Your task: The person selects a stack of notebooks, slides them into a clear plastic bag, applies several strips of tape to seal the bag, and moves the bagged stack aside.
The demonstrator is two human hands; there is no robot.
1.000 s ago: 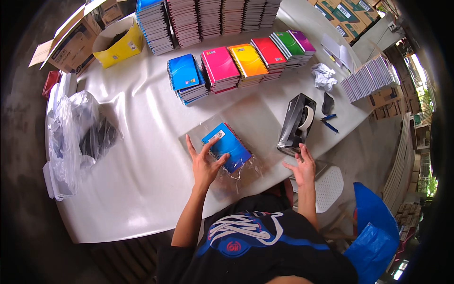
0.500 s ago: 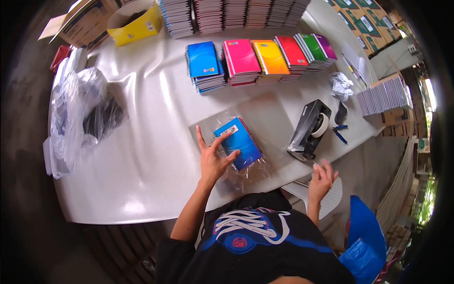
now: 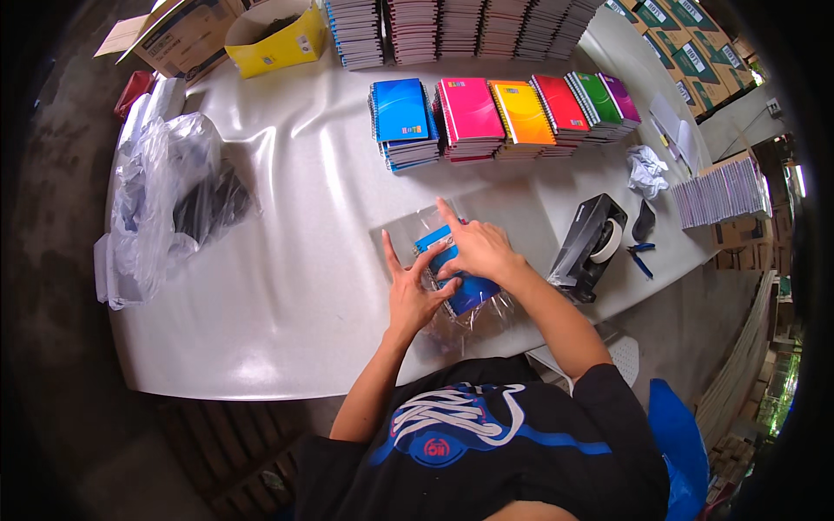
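A blue spiral notebook (image 3: 477,293) lies tilted on the table, with clear plastic film (image 3: 486,317) around its lower end. My left hand (image 3: 415,295) rests on its left side, index finger raised and the other visible fingers spread over the cover. From the right, my right hand (image 3: 483,250) reaches across the notebook's upper part. Its index finger stretches away from me and its thumb touches down near the left fingertips; it covers much of the notebook. Any small piece under these fingers is hidden. A black tape dispenser (image 3: 580,247) with a tape roll stands to the right.
Notebook stacks in blue (image 3: 401,113), pink (image 3: 469,108), yellow, red, green and purple stand beyond my hands, with taller stacks behind. Crumpled plastic (image 3: 161,208) and a yellow box (image 3: 276,48) are at left. Blue-handled pliers (image 3: 641,259) and crumpled paper (image 3: 646,171) lie at right.
My right hand has moved from beside the tape dispenser, near the table's front edge, onto the notebook. My left hand keeps its place on the cover. The whole view has shifted slightly.
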